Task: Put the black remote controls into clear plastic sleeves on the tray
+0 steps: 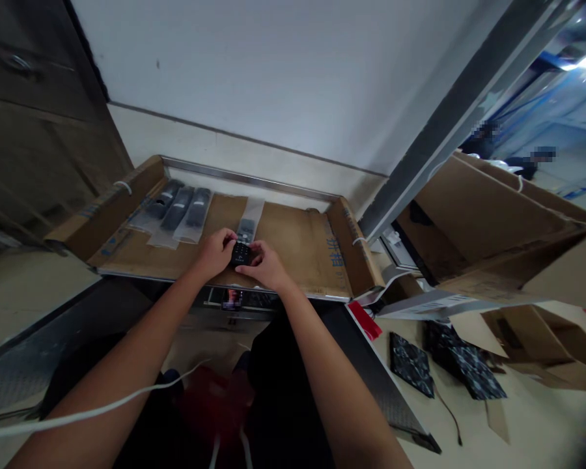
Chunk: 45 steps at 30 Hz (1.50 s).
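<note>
A black remote control with rows of small buttons lies low over the cardboard-lined tray, its lower end towards me. Its far part sits inside a frosted plastic sleeve that stretches away from me. My left hand grips the remote's left side near the mouth of the sleeve, fingers closed. On the other side, my right hand pinches the remote's right edge and lower end between thumb and fingers. To the left, several dark remotes in frosted sleeves lie side by side.
The cardboard-lined tray has raised cardboard sides and a white wall behind it. At the right stand an open cardboard box and a metal post. Dark patterned pieces lie on the floor. A white cable crosses my left forearm.
</note>
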Motion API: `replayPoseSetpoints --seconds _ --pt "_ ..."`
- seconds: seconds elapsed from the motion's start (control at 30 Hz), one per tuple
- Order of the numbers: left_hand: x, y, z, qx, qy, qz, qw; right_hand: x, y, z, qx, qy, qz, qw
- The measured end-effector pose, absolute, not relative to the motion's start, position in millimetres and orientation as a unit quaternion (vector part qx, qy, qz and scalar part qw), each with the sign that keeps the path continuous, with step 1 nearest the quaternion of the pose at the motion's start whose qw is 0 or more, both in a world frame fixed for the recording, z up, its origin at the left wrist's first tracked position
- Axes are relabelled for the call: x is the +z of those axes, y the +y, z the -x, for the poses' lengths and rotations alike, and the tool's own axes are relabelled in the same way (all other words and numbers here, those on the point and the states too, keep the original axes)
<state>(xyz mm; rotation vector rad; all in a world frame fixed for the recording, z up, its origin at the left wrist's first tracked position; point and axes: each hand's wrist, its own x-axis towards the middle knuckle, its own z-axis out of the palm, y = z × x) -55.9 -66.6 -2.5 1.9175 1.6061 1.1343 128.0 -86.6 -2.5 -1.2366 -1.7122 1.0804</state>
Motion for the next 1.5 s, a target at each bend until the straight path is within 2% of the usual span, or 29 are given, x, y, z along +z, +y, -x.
replayPoseSetpoints --seconds 0.33,0.73,1.1,1.5 --pt "-4.0 -67.9 56.8 0.428 0.537 -0.696 0.21 -8.0 -74.1 -117.0 0.356 -0.641 0.539 0.414" --pt "-8.1 -69.5 54.0 0.416 0.493 -0.743 0.177 4.0 -68.0 -100.5 0.368 -0.55 0.637 0.396" --pt "-3.9 -74.2 48.9 0.406 0.49 -0.762 0.121 7.0 -74.2 -101.8 0.215 -0.649 0.651 0.33" --pt "0.2 -78.0 48.7 0.394 0.465 -0.78 0.142 3.6 -65.7 -98.1 0.218 -0.617 0.676 0.338"
